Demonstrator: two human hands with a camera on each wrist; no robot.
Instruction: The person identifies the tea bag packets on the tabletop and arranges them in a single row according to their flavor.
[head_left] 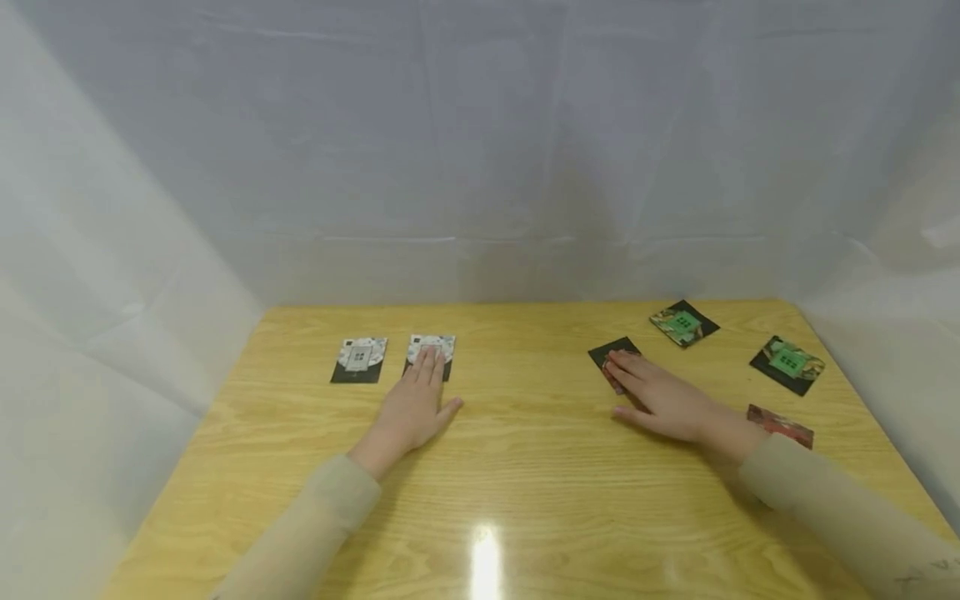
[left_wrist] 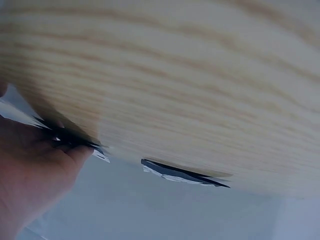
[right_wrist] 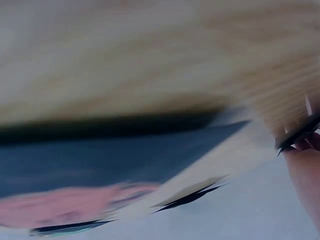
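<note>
Straight fingers of my left hand [head_left: 408, 412] lie flat on a black-and-white printed card [head_left: 447, 345], covering its middle. A second black-and-white card [head_left: 360, 360] lies just left of it. In the left wrist view that neighbouring card [left_wrist: 182, 175] is seen edge-on. On the right, my right hand [head_left: 667, 404] rests its extended fingertips on a black card with red print [head_left: 613, 345], hiding part of it. Another red-printed card [head_left: 783, 423] lies beside the right wrist, partly covered by the forearm. Its dark and pink surface [right_wrist: 75, 205] fills the lower left of the right wrist view.
Two black cards with green print lie at the back right, one [head_left: 684, 323] near the far edge and one [head_left: 787, 365] near the right edge. The wooden table [head_left: 517, 467] meets white sheeting [head_left: 487, 167] behind and at both sides.
</note>
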